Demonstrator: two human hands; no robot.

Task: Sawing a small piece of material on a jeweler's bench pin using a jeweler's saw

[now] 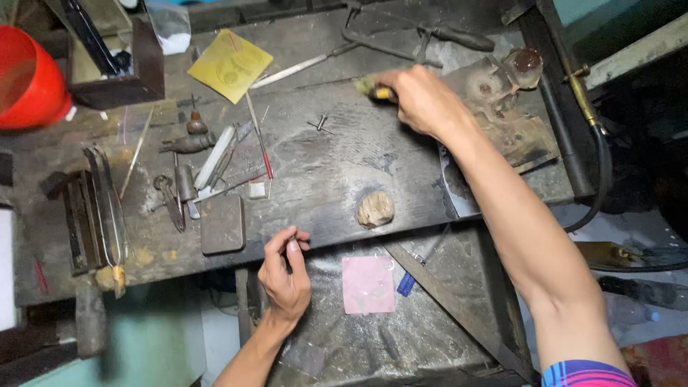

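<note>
Right hand [423, 100], closed on one yellow-handled brush [374, 89], over the far part of the workbench [337, 165]. Left hand [285, 276], fingers pinched on what may be one thin wire, too small to tell, at the near edge. Nearby: one tan lump [375, 208], one pink sheet [368, 284], one yellow sheet [230, 64], one dark metal block [222, 224], one red bowl [29, 79].

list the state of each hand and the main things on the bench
left hand: pinched shut on a thin wire-like piece, at the bench's front edge
right hand: closed on a yellow-handled tool, reaching far across
yellow paper: lying flat
pink sheet: flat on the lower shelf
red bowl: tipped on its side
</note>
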